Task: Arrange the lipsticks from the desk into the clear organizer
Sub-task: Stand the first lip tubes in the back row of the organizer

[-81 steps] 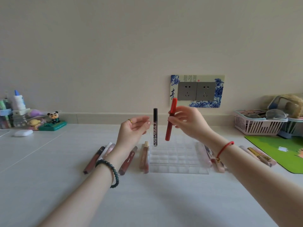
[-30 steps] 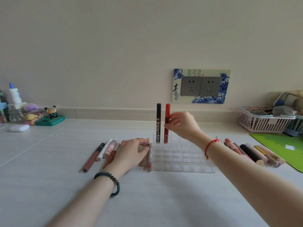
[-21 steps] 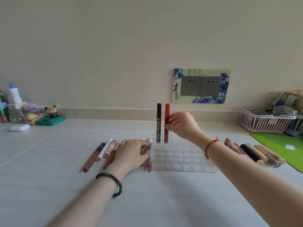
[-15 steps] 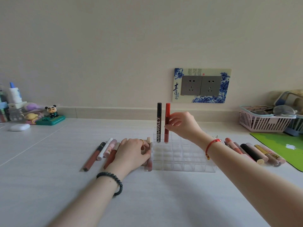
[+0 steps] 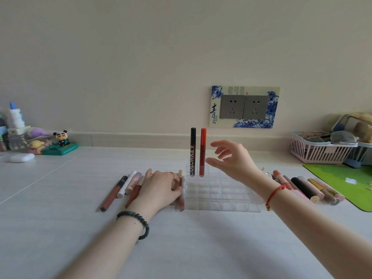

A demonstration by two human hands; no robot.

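Note:
The clear organizer (image 5: 223, 198) sits mid-desk. A black lipstick (image 5: 192, 152) and a red lipstick (image 5: 203, 152) stand upright side by side in its far-left cells. My right hand (image 5: 231, 161) hovers just right of the red one, fingers spread, touching nothing. My left hand (image 5: 161, 189) lies on the desk at the organizer's left wall, fingers curled over a pink lipstick (image 5: 181, 203) lying there. Several more lipsticks (image 5: 120, 188) lie left of that hand. Another row of lipsticks (image 5: 306, 189) lies right of the organizer.
A pink basket (image 5: 320, 153) and a green mat (image 5: 346, 184) are at the right. Small figurines (image 5: 60, 143), bottles (image 5: 15, 119) and a white case (image 5: 22, 157) stand at the far left. A wall socket (image 5: 244, 107) is behind the organizer.
My right hand set the red lipstick into the cell beside the black one, then let go and opened, drawing slightly right. My left hand came down onto the lipsticks left of the organizer.

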